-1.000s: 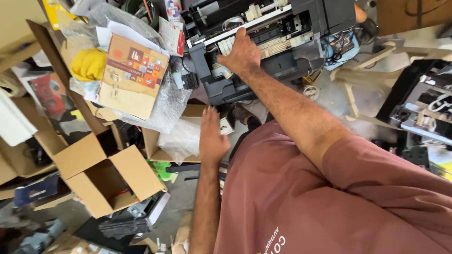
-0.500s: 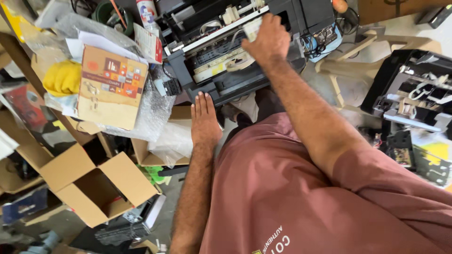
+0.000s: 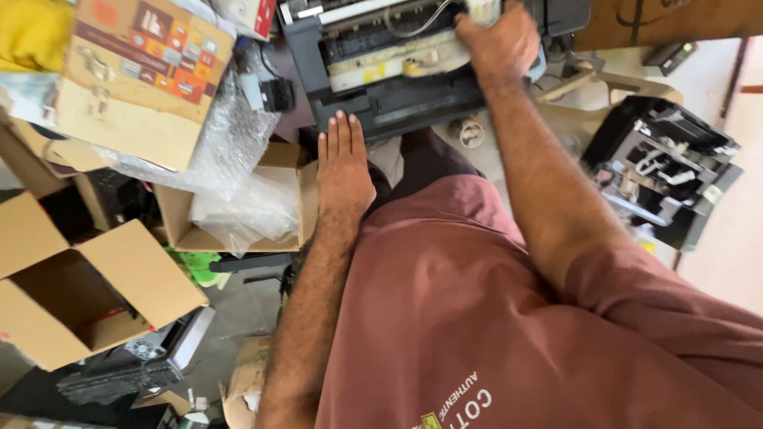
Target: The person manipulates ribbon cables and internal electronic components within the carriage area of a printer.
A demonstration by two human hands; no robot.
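Opened-up printer (image 3: 397,75), dark grey w/ cream inner parts, sits at top centre; everything else placed relative to it. Right hand (image 3: 499,41) is on its top right part, fingers curled down over a pale inner piece; whether it actually grips the piece can't be told. Left hand (image 3: 343,165) is flat, fingers straight and together, fingertips touching the printer's near front edge, holding nothing. Hands well apart.

Just left of the printer: a small black adapter (image 3: 273,94) lying on bubble wrap (image 3: 214,139). Further left, a flat printed cardboard box (image 3: 135,75) rests on that wrap, w/ a yellow cloth (image 3: 32,32) at the far left corner. Below-left of the printer, right beside the left wrist, an open carton (image 3: 298,202) stuffed w/ clear plastic bags (image 3: 246,210). Further down-left, an empty open cardboard box (image 3: 87,294), flaps out; dark gear under it, too cluttered to ID.

Right of the printer, well apart: a second stripped printer chassis (image 3: 664,179), black w/ grey internals, on the pale floor (image 3: 731,238). Between the two, a small round part (image 3: 470,131) near the front edge.

The person's maroon shirt (image 3: 477,318) blocks the lower centre.
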